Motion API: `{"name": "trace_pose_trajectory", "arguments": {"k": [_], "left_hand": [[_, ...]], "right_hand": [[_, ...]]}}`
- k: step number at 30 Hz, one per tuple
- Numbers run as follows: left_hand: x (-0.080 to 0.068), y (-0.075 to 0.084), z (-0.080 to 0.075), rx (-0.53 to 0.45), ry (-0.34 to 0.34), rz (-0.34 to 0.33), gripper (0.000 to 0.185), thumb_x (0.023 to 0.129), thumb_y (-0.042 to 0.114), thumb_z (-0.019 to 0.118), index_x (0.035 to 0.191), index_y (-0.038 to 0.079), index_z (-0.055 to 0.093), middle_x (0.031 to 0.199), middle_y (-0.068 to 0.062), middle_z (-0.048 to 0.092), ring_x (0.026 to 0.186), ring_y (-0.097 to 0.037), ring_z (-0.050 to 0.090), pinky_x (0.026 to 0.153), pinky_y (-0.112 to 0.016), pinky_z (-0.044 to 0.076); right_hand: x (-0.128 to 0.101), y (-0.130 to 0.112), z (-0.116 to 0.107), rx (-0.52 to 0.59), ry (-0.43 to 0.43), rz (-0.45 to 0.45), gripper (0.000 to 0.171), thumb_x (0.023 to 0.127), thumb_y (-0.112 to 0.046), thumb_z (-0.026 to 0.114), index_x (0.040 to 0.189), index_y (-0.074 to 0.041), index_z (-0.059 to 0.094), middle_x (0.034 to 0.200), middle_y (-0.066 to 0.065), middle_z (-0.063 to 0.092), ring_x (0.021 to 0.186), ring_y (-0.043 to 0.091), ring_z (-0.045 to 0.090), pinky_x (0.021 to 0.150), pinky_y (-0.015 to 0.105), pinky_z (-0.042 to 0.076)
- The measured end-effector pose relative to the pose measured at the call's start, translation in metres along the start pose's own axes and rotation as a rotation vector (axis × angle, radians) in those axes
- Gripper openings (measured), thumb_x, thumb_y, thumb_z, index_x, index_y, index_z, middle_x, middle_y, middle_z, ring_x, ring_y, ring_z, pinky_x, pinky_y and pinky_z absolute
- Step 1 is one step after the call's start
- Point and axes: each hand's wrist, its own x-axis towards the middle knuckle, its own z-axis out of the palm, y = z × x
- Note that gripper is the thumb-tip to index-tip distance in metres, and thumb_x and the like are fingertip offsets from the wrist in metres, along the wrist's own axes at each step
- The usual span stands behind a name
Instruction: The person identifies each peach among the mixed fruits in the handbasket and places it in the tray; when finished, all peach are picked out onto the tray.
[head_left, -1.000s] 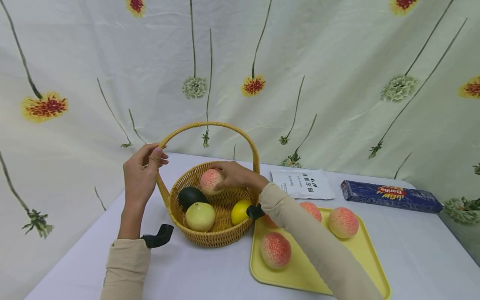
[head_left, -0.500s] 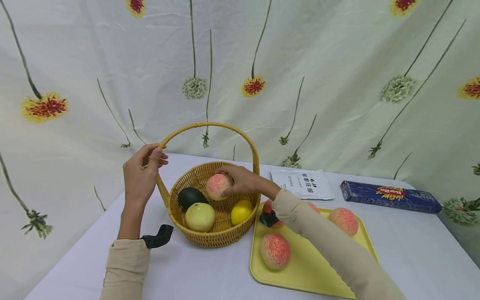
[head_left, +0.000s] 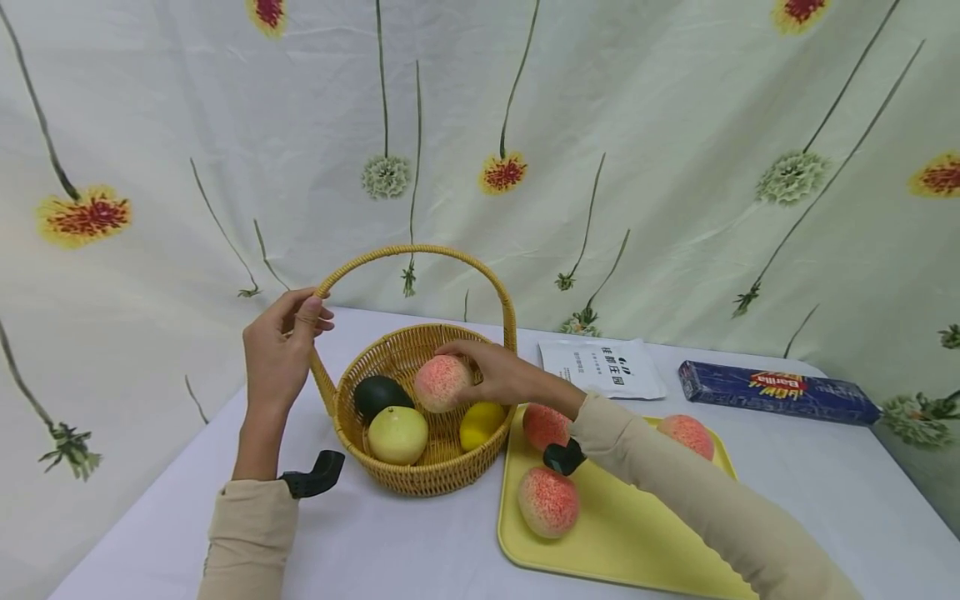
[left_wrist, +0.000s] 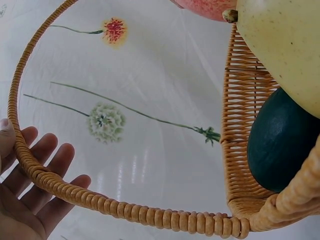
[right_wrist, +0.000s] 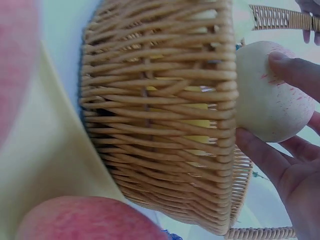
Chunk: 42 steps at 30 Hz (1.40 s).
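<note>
We log one pink-speckled peach (head_left: 441, 382), round, held above the wicker basket (head_left: 420, 471), upright, its arched handle (head_left: 416, 250) gripped.

Two bare hands, left hand (head_left: 279, 354) at nine o'clock, right hand (head_left: 504, 372) at centre, long beige close-fitting sleeves (head_left: 251, 533) reaching the wrists, soft folds at the cuffs, small black curved camera mount (head_left: 315, 472) strapped under each wrist

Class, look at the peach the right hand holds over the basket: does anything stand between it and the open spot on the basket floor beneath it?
Nothing visible does. The peach hangs inside the basket rim, gripped by the right hand, with bare weave below.
</note>
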Motion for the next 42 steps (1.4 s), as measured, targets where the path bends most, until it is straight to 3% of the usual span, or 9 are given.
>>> {"name": "trace_pose_trajectory", "arguments": {"k": [14,25,30,37,42], "left_hand": [[0.0,0.0,0.001,-0.001,-0.004,-0.013,0.038,0.098,0.04,0.049,0.118,0.011,0.065,0.093,-0.006,0.067,0.077,0.001,0.061,0.073,-0.012,0.049],[0.0,0.0,0.001,0.002,-0.002,-0.017,0.039,0.098,0.04,0.049,0.118,0.011,0.064,0.092,-0.007,0.067,0.078,0.001,0.061,0.073,-0.012,0.049],[-0.001,0.0,0.0,-0.001,0.001,-0.013,0.037,0.098,0.039,0.05,0.117,0.01,0.065,0.092,-0.007,0.067,0.077,0.0,0.062,0.073,-0.011,0.048],[-0.001,0.0,0.0,-0.001,0.0,-0.008,0.036,0.098,0.038,0.05,0.117,0.011,0.065,0.092,-0.008,0.067,0.077,0.001,0.062,0.072,-0.011,0.048],[-0.001,0.0,0.0,0.002,-0.001,-0.011,0.037,0.098,0.039,0.049,0.117,0.011,0.065,0.092,-0.007,0.067,0.078,0.001,0.062,0.073,-0.011,0.048]], "right_hand": [[-0.022,0.002,0.007,0.08,0.034,-0.013,0.063,0.082,-0.013,0.076,0.137,-0.009,0.046,0.132,0.004,0.052,0.109,0.016,0.056,0.089,0.028,0.049],[-0.044,0.0,0.011,0.301,0.045,0.046,0.065,0.083,-0.009,0.074,0.14,-0.012,0.043,0.131,0.006,0.051,0.114,0.022,0.056,0.087,0.031,0.053],[-0.052,-0.002,0.014,0.364,0.046,0.041,0.065,0.085,-0.01,0.073,0.141,-0.015,0.042,0.133,0.007,0.049,0.115,0.023,0.055,0.089,0.035,0.053],[-0.063,-0.006,0.014,0.441,0.062,0.02,0.066,0.085,-0.004,0.071,0.142,-0.01,0.039,0.132,0.01,0.049,0.115,0.025,0.054,0.092,0.04,0.051],[-0.07,-0.009,0.011,0.45,0.08,0.04,0.067,0.084,-0.005,0.071,0.143,-0.009,0.039,0.134,0.011,0.049,0.117,0.026,0.054,0.092,0.036,0.052]]}}
